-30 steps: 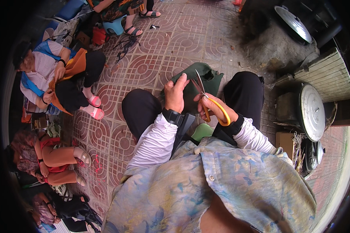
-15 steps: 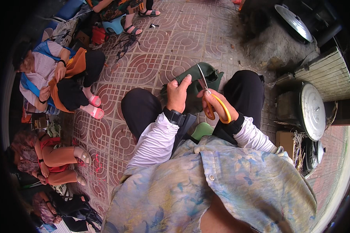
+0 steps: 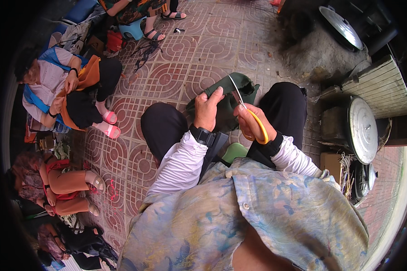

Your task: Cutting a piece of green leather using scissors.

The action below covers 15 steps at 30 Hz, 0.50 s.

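Observation:
Between my dark-trousered knees, my left hand [image 3: 205, 110] grips a piece of dark green fabric [image 3: 221, 82] by its near left part, thumb on top. My right hand [image 3: 251, 121] is closed on yellow-handled scissors [image 3: 235, 89], whose narrow, almost closed blades point up over the fabric, close to a ragged opening in it. Whether the blades are inside the cloth I cannot tell. A green plastic object [image 3: 234, 151] shows lower down between my legs.
Several people sit along the left, one with orange cloth [image 3: 86, 72] on the lap. A blue stool [image 3: 131, 30] stands among them. On the right are a sooty stove [image 3: 309, 58], large lidded pots [image 3: 362, 128] and a cardboard box [image 3: 331, 167]. Tiled floor [image 3: 163, 81] lies between.
The scissor blades have closed from spread to nearly together. My left hand has shifted slightly right with the fabric, and my right hand has turned a little with the scissors.

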Available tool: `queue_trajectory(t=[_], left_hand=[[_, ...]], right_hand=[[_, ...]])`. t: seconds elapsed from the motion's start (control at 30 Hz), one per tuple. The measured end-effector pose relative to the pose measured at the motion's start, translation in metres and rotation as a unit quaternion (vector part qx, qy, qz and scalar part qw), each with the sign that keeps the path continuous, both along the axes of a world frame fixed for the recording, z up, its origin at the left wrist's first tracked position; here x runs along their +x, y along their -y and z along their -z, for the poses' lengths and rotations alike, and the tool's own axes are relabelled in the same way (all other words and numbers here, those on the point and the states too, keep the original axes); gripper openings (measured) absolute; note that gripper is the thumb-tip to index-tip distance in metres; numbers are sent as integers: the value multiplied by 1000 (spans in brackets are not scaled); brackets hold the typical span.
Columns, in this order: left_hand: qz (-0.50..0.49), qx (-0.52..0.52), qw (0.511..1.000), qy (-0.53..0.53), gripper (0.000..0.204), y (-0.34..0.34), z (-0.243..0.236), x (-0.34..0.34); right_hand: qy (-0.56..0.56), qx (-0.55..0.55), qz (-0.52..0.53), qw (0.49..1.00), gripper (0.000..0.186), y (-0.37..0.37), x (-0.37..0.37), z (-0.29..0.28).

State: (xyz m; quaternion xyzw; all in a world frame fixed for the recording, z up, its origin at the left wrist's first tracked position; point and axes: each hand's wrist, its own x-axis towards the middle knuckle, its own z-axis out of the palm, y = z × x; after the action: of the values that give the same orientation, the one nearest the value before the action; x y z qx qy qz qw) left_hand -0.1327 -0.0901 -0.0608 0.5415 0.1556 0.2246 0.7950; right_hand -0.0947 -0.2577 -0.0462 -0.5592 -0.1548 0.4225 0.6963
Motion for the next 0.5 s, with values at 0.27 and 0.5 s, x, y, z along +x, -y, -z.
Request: queue_trajectory(t=[0.27, 0.5], left_hand=[[16, -83, 996, 27, 14, -10, 3, -1], [-6, -99, 995, 28, 13, -8, 1, -1]], right_hand=[[53, -5, 2, 999, 31, 2, 1, -1], [100, -12, -65, 993, 34, 1, 1, 3]])
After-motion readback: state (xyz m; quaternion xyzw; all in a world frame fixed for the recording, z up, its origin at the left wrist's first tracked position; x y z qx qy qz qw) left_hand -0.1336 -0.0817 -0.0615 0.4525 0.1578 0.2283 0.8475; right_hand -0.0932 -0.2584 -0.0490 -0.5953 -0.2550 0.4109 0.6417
